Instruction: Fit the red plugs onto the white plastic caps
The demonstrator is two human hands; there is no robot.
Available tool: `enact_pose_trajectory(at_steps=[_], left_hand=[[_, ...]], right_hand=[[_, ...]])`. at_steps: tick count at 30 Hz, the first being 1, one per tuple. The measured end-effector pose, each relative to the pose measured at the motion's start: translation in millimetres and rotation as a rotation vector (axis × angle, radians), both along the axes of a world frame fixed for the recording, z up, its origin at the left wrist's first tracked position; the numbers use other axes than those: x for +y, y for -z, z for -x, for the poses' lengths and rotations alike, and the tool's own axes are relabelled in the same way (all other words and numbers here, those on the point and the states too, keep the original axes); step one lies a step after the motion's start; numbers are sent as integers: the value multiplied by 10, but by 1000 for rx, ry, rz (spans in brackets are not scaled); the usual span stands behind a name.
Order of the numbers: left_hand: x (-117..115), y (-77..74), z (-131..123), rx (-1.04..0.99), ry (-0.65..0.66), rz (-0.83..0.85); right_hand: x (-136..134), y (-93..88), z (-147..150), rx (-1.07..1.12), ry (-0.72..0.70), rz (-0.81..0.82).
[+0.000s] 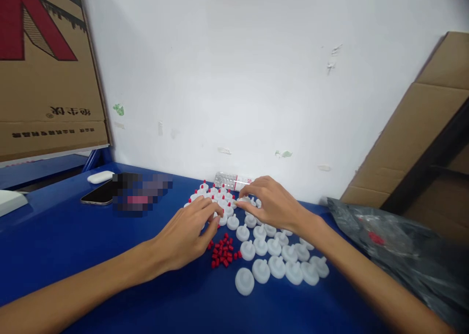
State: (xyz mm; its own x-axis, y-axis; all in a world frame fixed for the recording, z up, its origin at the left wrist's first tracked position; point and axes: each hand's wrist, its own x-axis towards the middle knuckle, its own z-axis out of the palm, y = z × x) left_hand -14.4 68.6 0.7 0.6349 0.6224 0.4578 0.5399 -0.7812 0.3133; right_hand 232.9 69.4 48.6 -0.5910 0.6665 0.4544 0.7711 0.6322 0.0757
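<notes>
The left forearm (90, 281), at the lower left of the frame, is slim and bare, narrowing towards the wrist (154, 259) below a bare left hand (188, 233). The right forearm (370, 278), at the lower right, is equally bare and slender, tapering to a bare right hand (273, 204) with slim fingers (253, 186).

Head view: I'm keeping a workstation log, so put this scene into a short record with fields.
surface: blue table against a white wall
left hand: left hand, fingers bent by the red-capped white parts; grip unclear
right hand: right hand, over white parts; grip unclear
loose pile: red caps
uncapped: white parts without caps, right of the pile
also present: phone, clear bottle, dark plastic bag
</notes>
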Motion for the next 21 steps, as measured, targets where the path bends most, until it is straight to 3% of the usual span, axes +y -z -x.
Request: enact_pose_trajectory(at_steps=[6,12,21], left_hand=[[-3,2,7,-46,-36,7],[0,6,-8,-35,-85,62],[25,-59,13,-21,38,17]], right_hand=[[-145,-23,165,56,-30,-22],[-306,-15,338,-113,-108,85],[-310,-14,324,-13,-201,119]])
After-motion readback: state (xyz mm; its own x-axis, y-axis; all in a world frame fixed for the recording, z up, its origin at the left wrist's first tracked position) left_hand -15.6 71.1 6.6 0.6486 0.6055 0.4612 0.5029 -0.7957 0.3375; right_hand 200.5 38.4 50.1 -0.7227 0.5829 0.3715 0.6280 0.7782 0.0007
